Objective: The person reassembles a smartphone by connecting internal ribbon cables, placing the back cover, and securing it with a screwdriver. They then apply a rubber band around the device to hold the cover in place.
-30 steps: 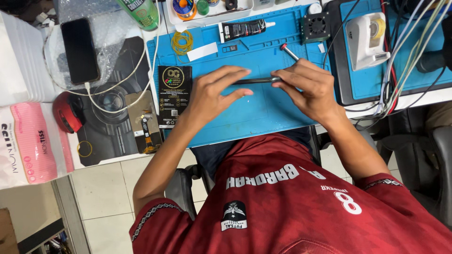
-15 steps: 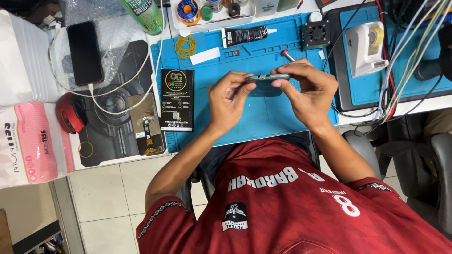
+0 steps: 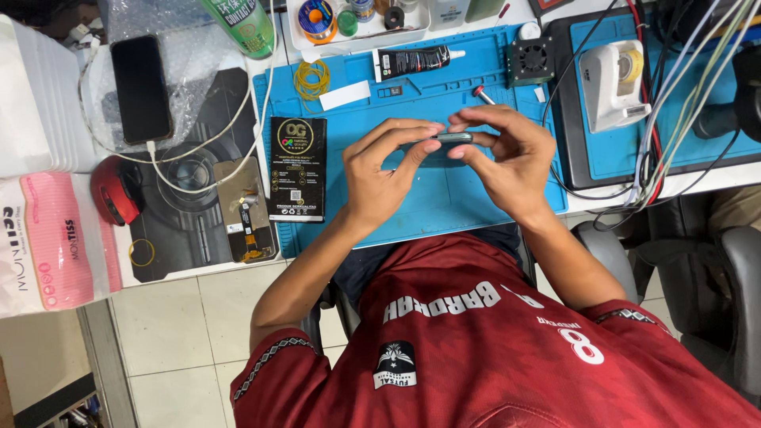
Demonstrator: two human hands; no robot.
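Moved: a second ago the phone lay flat on the mat under my palms; now I have it lifted edge-on, up off the blue mat (image 3: 444, 198).
Thing: a slim dark phone (image 3: 452, 138), seen only as its thin edge, held in the air above the middle of the mat.
Left hand (image 3: 380, 170): my fingertips curl over the phone's left end, thumb under it, closed lightly around that end.
Right hand (image 3: 507, 158): my fingers wrap over the right end and pinch it from above and below; the palm stays open behind.
Nearby: black packet (image 3: 296, 168) just beside my left wrist; black glue tube (image 3: 416, 60) and small fan (image 3: 531, 59) farther up the mat; a second phone (image 3: 141, 87) on its white cable well off to the left.
Risk: I judge the hold thin, fingertips on a narrow edge only. If one end slips, the phone could drop on the mat, or twist and flex between my hands.
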